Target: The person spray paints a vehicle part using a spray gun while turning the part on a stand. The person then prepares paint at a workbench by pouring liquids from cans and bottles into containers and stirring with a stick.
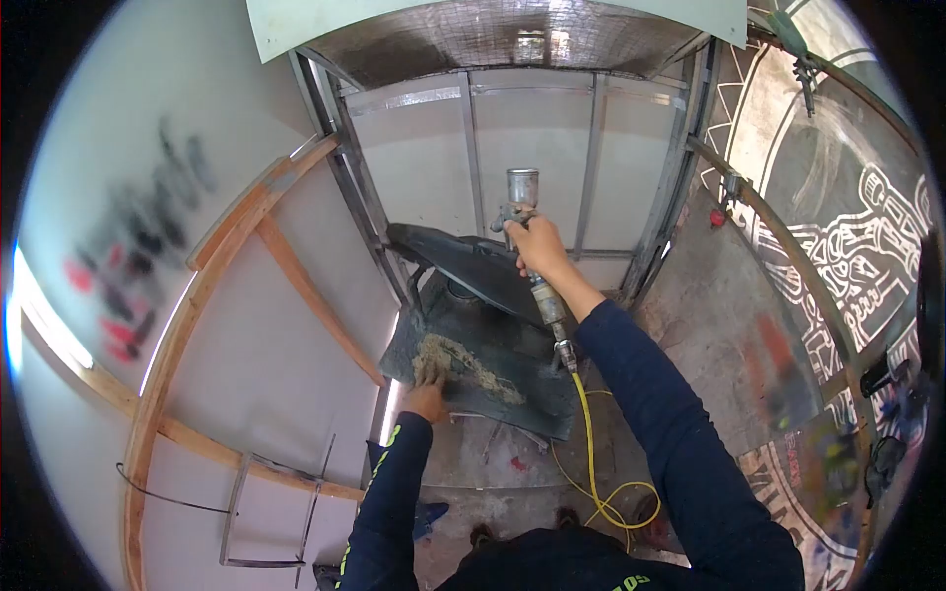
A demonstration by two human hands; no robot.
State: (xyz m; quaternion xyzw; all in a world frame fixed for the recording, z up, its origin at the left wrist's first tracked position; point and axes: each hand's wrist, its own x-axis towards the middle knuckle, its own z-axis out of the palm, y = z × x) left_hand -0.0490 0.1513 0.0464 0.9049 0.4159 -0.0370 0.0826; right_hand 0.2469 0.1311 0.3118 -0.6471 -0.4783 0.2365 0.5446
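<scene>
My right hand (540, 246) is wrapped round the handle of a spray gun (522, 189) with a metal cup on top, held upright over a dark curved panel (473, 264). A yellow hose (589, 433) runs down from the gun's lower end. My left hand (428, 394) lies on a tan, rough cloth or clump (473, 366) on the dark board (537, 394); its fingers point forward and look a little apart. Whether it grips any of the tan material cannot be made out.
Metal frame posts (471, 148) and pale panels stand behind the board. Wooden beams (212, 246) cross the left wall. A bent wire frame (232, 512) hangs at lower left. The hose loops on the floor near my feet. Another gun (806, 84) hangs upper right.
</scene>
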